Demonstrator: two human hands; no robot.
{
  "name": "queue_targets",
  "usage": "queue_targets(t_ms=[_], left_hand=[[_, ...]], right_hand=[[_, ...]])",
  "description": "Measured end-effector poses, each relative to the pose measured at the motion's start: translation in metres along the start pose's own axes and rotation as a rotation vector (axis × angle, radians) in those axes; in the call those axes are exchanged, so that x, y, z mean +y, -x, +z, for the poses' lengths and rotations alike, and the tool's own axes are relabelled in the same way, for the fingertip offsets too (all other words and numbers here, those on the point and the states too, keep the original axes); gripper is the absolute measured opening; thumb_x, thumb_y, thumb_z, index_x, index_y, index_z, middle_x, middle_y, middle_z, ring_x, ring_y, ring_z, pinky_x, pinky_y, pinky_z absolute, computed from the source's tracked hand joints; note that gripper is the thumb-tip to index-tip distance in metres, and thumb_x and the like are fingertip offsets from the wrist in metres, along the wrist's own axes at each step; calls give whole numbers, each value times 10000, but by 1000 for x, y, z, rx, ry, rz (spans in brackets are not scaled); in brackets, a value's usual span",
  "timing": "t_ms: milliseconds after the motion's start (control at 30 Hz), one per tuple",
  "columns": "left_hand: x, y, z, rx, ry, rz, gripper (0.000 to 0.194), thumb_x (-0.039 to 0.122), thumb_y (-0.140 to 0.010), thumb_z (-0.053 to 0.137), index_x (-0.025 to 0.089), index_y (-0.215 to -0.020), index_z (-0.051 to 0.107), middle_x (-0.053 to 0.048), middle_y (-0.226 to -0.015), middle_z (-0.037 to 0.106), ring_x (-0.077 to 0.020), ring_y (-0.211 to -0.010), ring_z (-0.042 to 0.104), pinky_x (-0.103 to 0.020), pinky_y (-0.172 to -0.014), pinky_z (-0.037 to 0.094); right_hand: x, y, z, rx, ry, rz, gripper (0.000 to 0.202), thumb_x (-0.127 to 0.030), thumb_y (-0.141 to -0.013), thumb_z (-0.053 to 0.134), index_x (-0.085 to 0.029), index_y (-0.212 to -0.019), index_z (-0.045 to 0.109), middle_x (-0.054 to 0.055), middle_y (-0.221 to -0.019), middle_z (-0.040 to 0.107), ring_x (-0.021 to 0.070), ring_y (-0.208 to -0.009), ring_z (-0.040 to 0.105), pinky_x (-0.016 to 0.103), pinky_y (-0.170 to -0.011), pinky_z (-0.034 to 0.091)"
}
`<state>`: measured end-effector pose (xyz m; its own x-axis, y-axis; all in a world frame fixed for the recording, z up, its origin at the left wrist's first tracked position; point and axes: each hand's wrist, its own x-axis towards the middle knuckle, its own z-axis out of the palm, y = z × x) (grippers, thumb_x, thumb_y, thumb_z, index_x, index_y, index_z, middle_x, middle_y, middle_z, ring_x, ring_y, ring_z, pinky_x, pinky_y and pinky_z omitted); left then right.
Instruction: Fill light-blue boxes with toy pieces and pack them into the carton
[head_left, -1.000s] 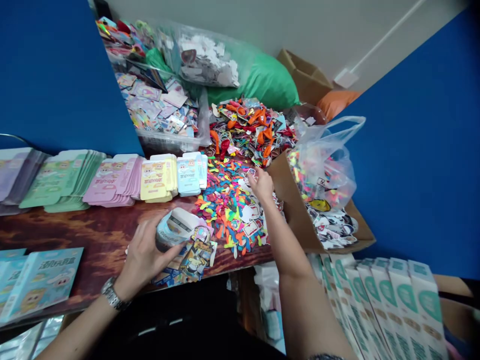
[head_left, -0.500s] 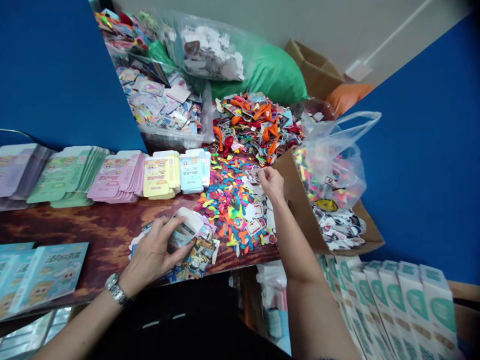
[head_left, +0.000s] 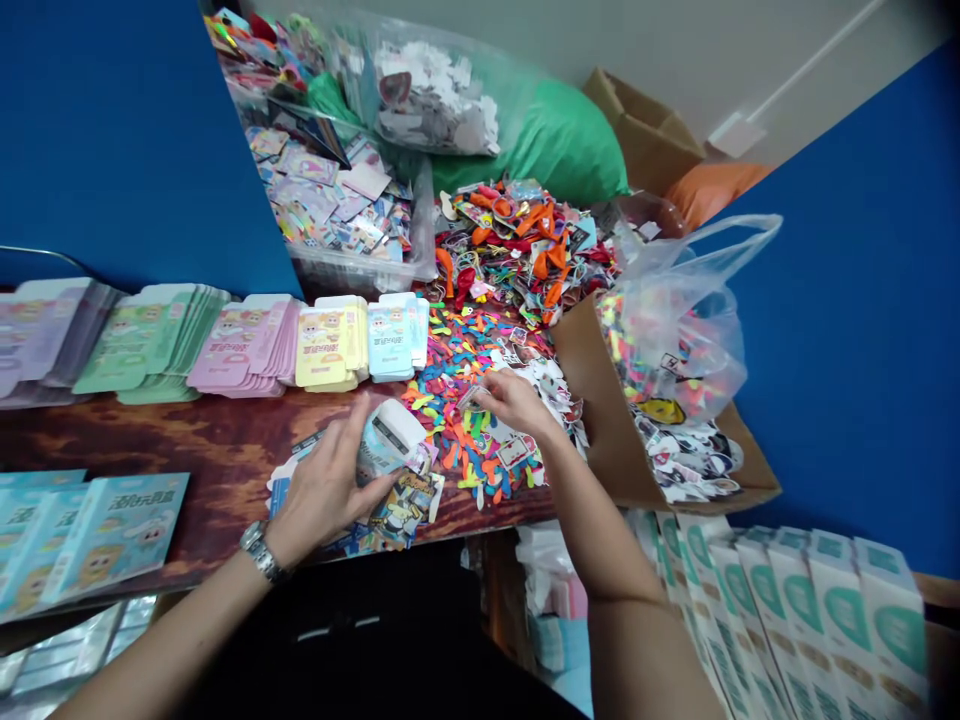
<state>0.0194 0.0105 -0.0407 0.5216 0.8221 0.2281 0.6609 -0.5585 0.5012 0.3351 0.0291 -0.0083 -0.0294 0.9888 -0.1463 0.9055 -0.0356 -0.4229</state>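
My left hand (head_left: pixel 324 490), with a watch on its wrist, is wrapped round a small light-blue paper box (head_left: pixel 381 450) whose open end faces up and to the right. Beneath it lies a pile of printed cards (head_left: pixel 409 508) at the table's front edge. My right hand (head_left: pixel 517 405) pinches a small die-cut sticker (head_left: pixel 472 399), to the right of the box and apart from it. Under the right hand spreads a heap of small coloured balloons (head_left: pixel 454 445), with more white-backed stickers (head_left: pixel 553 385) on its right side.
Stacks of flat boxes, among them a yellow stack (head_left: pixel 322 345), line the back left. Light-blue finished-looking boxes (head_left: pixel 139 530) lie front left. A cardboard carton (head_left: pixel 611 440) holding a plastic bag (head_left: pixel 675 340) borders the heap. Behind stands a clear bin (head_left: pixel 360 270) of cards.
My right hand has moved left and towards me from the back of the sticker pile, bringing a sticker nearer the box. My left hand keeps its grip on the box. The view has shifted slightly.
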Motion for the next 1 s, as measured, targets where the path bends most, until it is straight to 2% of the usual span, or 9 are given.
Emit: queue_targets(t_ms=[100,200,367,433,567,767,867,933,1000], left_hand=[[3,-5,5,32,-59,-3,901,547,-851,609,187,-1545,161,-166,-1253,560,-313,-1098,601,-391,-874,532],[7,-8,11,59,-101,3,903,503,-830,649,182,-1538,189,-167,-1258,556,-317,-1101,588,-389,-880,524],[13,-7,13,27,-91,34,874,412,-842,639,205,-1546,164,-158,-1248,554,-321,-1112,564,-408,-860,530],[13,-5,13,30,-91,51,856,394,-850,630,204,-1545,168,-157,-1224,561,-317,-1098,567,-409,-850,534],[8,-4,13,73,-84,37,834,387,-853,628,205,-1540,191,-157,-1235,558,-312,-1094,573,-405,-848,541],[4,-4,14,73,-33,31,808,386,-854,627,211,-1530,220,-151,-1229,561,-309,-1108,572,-408,-871,536],[4,-2,14,66,-3,18,847,406,-843,644,215,-1537,198,-153,-1253,555,-307,-1113,573,-405,-884,530],[5,-1,14,56,12,17,858,407,-842,646,223,-1541,185,-149,-1245,559,-305,-1114,574,-404,-893,524],[6,0,14,40,23,19,842,405,-853,631,225,-1541,181,-145,-1235,560,-301,-1111,575,-406,-901,519]], right_hand=[[-24,14,-11,54,-326,-80,260,-438,-903,570,-195,-816,595,-29,-684,535,101,-580,442,217,-549,332],[-57,25,-4,40,-529,-131,258,-450,-902,590,-199,-845,605,-51,-625,511,86,-507,406,210,-482,301],[-95,29,26,101,-279,-330,119,-244,-916,574,-208,-817,629,8,-777,636,132,-680,568,243,-635,444],[-100,31,35,134,-187,-361,90,-222,-926,556,-210,-896,640,42,-866,664,162,-759,610,271,-694,482],[-106,38,44,234,-273,-347,205,-232,-963,511,-205,-1151,589,73,-1005,693,172,-886,657,286,-792,527],[-92,32,40,150,-275,-562,176,-225,-965,515,-208,-1037,675,74,-1027,706,168,-940,656,289,-825,532],[-64,0,27,242,-277,-354,237,-305,-1002,471,-205,-1108,658,40,-1030,720,131,-931,669,241,-845,517],[-42,-32,21,314,-41,-96,295,-291,-1025,403,-178,-1148,646,68,-1095,705,140,-997,652,241,-902,485],[-22,-63,22,244,148,28,307,-237,-1016,394,-170,-1178,646,95,-1138,690,170,-1063,630,267,-946,458]])
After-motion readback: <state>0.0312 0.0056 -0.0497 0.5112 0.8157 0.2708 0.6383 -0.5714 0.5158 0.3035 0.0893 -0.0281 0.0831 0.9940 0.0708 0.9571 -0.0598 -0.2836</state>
